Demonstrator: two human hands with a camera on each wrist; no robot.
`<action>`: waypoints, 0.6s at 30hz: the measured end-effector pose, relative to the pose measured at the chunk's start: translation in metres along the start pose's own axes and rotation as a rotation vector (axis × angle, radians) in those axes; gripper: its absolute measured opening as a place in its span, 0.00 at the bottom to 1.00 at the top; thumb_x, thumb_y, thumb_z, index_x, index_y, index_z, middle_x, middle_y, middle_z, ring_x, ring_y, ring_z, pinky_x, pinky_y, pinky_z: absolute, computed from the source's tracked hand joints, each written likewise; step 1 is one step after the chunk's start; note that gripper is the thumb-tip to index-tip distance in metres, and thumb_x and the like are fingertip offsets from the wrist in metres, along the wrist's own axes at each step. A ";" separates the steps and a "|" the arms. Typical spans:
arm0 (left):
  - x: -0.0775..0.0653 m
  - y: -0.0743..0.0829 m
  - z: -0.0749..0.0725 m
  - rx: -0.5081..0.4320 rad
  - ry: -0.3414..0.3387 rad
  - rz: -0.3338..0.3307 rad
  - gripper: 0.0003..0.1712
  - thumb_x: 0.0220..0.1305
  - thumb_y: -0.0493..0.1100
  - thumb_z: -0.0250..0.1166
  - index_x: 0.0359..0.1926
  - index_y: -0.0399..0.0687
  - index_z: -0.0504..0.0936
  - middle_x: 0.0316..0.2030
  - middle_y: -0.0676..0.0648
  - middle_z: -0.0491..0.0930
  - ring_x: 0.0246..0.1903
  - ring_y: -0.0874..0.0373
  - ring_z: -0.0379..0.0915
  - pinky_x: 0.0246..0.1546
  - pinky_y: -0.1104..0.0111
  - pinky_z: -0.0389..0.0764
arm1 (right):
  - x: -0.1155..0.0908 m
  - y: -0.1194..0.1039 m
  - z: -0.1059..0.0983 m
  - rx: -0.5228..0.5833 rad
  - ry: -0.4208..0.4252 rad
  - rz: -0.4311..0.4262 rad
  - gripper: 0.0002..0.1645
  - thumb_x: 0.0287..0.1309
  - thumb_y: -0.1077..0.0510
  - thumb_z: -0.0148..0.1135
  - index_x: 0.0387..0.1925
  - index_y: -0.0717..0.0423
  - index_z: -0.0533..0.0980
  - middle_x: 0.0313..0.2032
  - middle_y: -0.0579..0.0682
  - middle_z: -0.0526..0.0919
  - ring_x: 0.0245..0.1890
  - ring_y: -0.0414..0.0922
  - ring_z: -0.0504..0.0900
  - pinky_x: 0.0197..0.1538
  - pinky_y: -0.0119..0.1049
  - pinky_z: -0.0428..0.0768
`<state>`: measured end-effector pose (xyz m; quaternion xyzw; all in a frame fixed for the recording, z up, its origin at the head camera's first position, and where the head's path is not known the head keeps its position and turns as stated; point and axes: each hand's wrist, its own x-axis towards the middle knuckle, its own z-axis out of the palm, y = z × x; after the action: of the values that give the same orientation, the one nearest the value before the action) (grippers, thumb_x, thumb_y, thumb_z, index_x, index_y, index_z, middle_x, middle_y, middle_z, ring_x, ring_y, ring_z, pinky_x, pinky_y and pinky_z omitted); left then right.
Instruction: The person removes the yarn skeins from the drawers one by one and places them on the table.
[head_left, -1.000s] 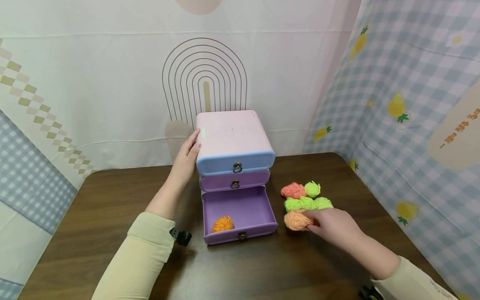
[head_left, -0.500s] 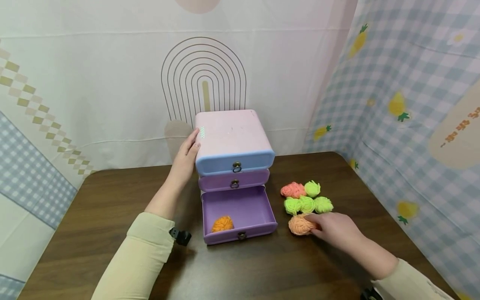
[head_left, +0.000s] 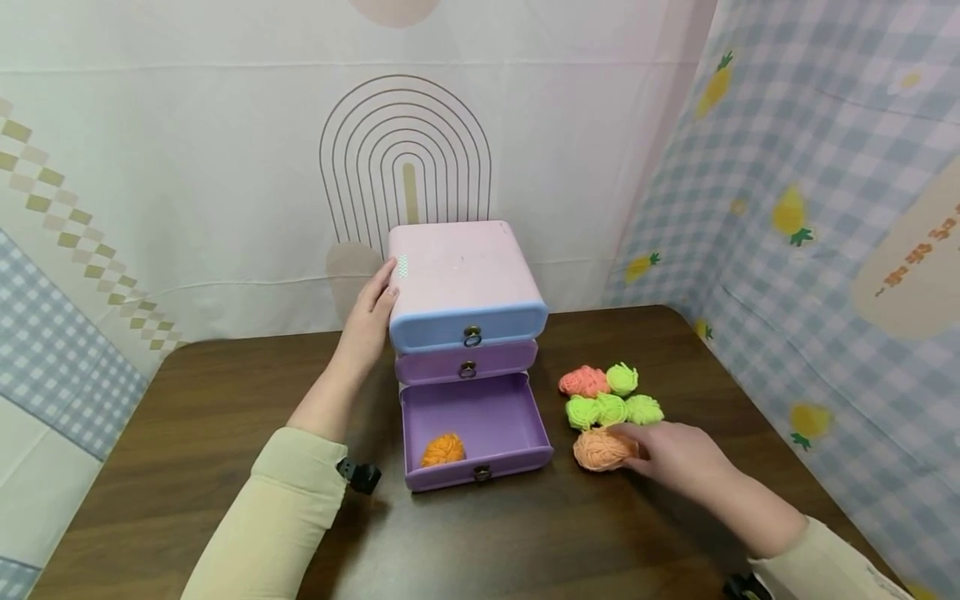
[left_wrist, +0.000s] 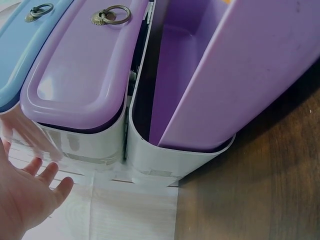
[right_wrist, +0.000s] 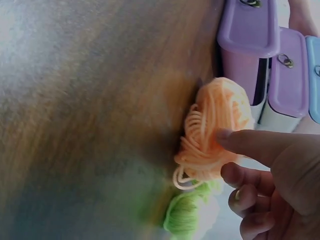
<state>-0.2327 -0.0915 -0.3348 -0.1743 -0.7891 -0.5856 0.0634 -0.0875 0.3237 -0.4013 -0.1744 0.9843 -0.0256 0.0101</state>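
In the head view my right hand [head_left: 675,454] holds the right end of a peach ball of yarn [head_left: 600,450], low over the table. The right wrist view shows one fingertip pressed on the strands of this yarn [right_wrist: 215,125] and the other fingers bent beside it. My left hand [head_left: 367,321] rests against the left side of a small drawer cabinet [head_left: 465,267], its fingers extended. The cabinet has a pink top and a blue upper drawer. Its lowest purple drawer [head_left: 491,417] is pulled out, with an orange ball of yarn [head_left: 443,450] inside at the front left.
Right of the cabinet, several lime green balls of yarn [head_left: 611,409] lie close together behind the peach one, beside a coral ball of yarn [head_left: 583,382]. The middle purple drawer [head_left: 467,363] is pushed in. Patterned cloth hangs behind the brown table [head_left: 247,400] and along its right side.
The peach ball of yarn has moved slightly right and toward me with my right hand, uncovering more of the green yarn; it has stayed nearly still since. My left hand keeps its place.
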 end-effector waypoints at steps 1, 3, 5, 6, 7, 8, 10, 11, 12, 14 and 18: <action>0.000 0.000 0.000 0.001 0.002 -0.002 0.31 0.77 0.46 0.45 0.77 0.45 0.55 0.75 0.37 0.51 0.74 0.45 0.46 0.73 0.53 0.49 | -0.001 0.000 -0.002 0.001 -0.002 0.002 0.24 0.51 0.51 0.75 0.52 0.43 0.82 0.21 0.32 0.73 0.19 0.33 0.67 0.21 0.35 0.69; -0.001 0.000 0.000 0.000 0.002 -0.005 0.31 0.77 0.46 0.45 0.77 0.45 0.55 0.75 0.37 0.50 0.74 0.45 0.45 0.73 0.53 0.49 | -0.002 0.000 -0.006 0.006 0.002 0.005 0.24 0.51 0.50 0.75 0.52 0.42 0.82 0.21 0.31 0.73 0.19 0.33 0.67 0.21 0.35 0.69; -0.001 0.000 0.000 0.001 0.004 -0.004 0.31 0.77 0.47 0.45 0.77 0.45 0.55 0.75 0.37 0.50 0.74 0.45 0.45 0.73 0.52 0.49 | -0.003 0.000 -0.010 0.007 0.003 0.009 0.24 0.51 0.50 0.75 0.51 0.43 0.82 0.20 0.31 0.73 0.19 0.32 0.67 0.21 0.35 0.68; -0.001 0.000 0.001 0.002 0.004 -0.004 0.32 0.77 0.47 0.45 0.77 0.45 0.55 0.75 0.37 0.50 0.74 0.45 0.45 0.73 0.52 0.48 | -0.003 0.000 -0.013 0.008 0.003 0.011 0.23 0.51 0.50 0.75 0.51 0.43 0.82 0.20 0.31 0.73 0.19 0.32 0.67 0.21 0.34 0.68; -0.001 0.000 0.001 0.004 0.005 -0.003 0.32 0.77 0.47 0.45 0.77 0.45 0.55 0.75 0.37 0.50 0.74 0.44 0.45 0.73 0.52 0.48 | -0.003 0.000 -0.015 0.012 0.004 0.010 0.23 0.51 0.50 0.75 0.51 0.43 0.82 0.21 0.31 0.74 0.19 0.31 0.68 0.21 0.34 0.68; -0.001 0.000 0.001 0.004 0.005 -0.002 0.32 0.77 0.47 0.45 0.77 0.45 0.55 0.75 0.37 0.50 0.74 0.44 0.45 0.73 0.52 0.48 | -0.003 -0.001 -0.016 0.013 0.006 0.010 0.23 0.52 0.50 0.75 0.51 0.43 0.82 0.20 0.30 0.73 0.19 0.31 0.68 0.21 0.34 0.68; -0.001 0.000 0.001 0.006 0.006 0.002 0.32 0.77 0.47 0.45 0.77 0.45 0.55 0.75 0.37 0.50 0.74 0.44 0.45 0.73 0.52 0.49 | -0.002 -0.002 -0.020 0.024 0.007 0.008 0.23 0.52 0.51 0.74 0.52 0.44 0.82 0.20 0.30 0.73 0.19 0.30 0.68 0.21 0.33 0.68; -0.001 0.001 0.001 0.006 0.006 0.002 0.32 0.77 0.47 0.45 0.77 0.45 0.55 0.75 0.37 0.50 0.74 0.44 0.45 0.73 0.52 0.49 | -0.001 -0.003 -0.021 0.026 0.007 0.007 0.23 0.53 0.51 0.74 0.52 0.45 0.82 0.20 0.30 0.72 0.19 0.30 0.67 0.21 0.32 0.67; -0.001 0.001 0.002 0.006 0.005 0.002 0.32 0.77 0.47 0.45 0.77 0.45 0.55 0.75 0.37 0.51 0.74 0.44 0.45 0.73 0.52 0.49 | 0.000 -0.004 -0.023 0.031 0.005 0.006 0.23 0.53 0.51 0.74 0.52 0.45 0.82 0.19 0.30 0.71 0.19 0.30 0.67 0.21 0.32 0.67; -0.001 0.001 0.002 0.009 0.005 0.004 0.32 0.77 0.46 0.45 0.77 0.44 0.55 0.75 0.37 0.51 0.74 0.44 0.46 0.73 0.52 0.49 | 0.003 -0.008 -0.026 0.037 -0.002 0.002 0.23 0.54 0.51 0.73 0.53 0.44 0.82 0.19 0.30 0.69 0.18 0.30 0.66 0.21 0.32 0.66; -0.001 0.001 0.001 0.008 0.010 0.010 0.32 0.77 0.46 0.45 0.77 0.44 0.55 0.75 0.37 0.51 0.74 0.44 0.46 0.73 0.52 0.48 | 0.014 -0.020 -0.034 0.036 0.002 -0.039 0.24 0.54 0.49 0.73 0.54 0.43 0.82 0.18 0.30 0.67 0.18 0.31 0.64 0.21 0.31 0.65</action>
<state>-0.2309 -0.0905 -0.3346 -0.1749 -0.7902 -0.5831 0.0709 -0.0951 0.3014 -0.3667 -0.1935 0.9801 -0.0436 0.0118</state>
